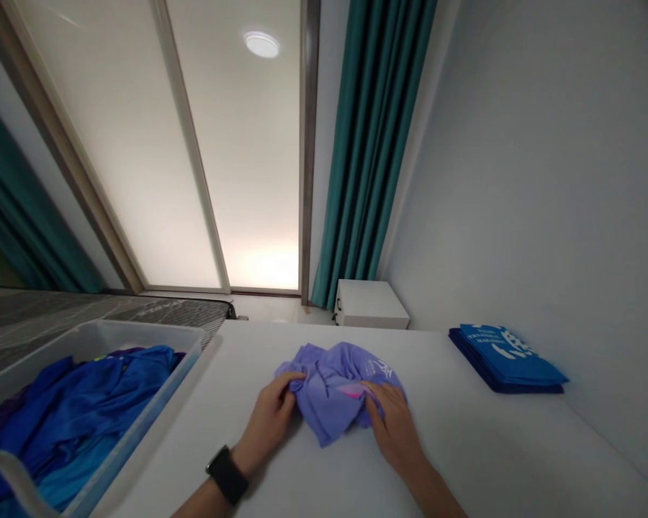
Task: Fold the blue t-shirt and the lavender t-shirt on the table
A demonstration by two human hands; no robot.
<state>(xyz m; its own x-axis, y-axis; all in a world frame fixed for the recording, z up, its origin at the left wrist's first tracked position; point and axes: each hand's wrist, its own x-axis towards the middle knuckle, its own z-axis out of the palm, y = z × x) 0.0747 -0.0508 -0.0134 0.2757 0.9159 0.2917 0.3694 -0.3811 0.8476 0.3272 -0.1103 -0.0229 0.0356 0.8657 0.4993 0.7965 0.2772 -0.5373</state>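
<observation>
A crumpled purple garment [329,396] with a white print and a small pink patch lies bunched on the white table [443,460]. My left hand [273,414], a dark watch on its wrist, pinches the garment's left edge between thumb and fingers. On the right side my right hand [392,424] grips the cloth near the pink patch, its fingertips partly hidden in the folds. The garment's full shape cannot be made out.
To the left stands a translucent plastic bin [191,352] holding rumpled blue and purple clothes [108,403]. Folded blue garments [505,356] are stacked at the table's right, by the wall. Beyond the far edge are a white cabinet [372,306] and a teal curtain [375,158].
</observation>
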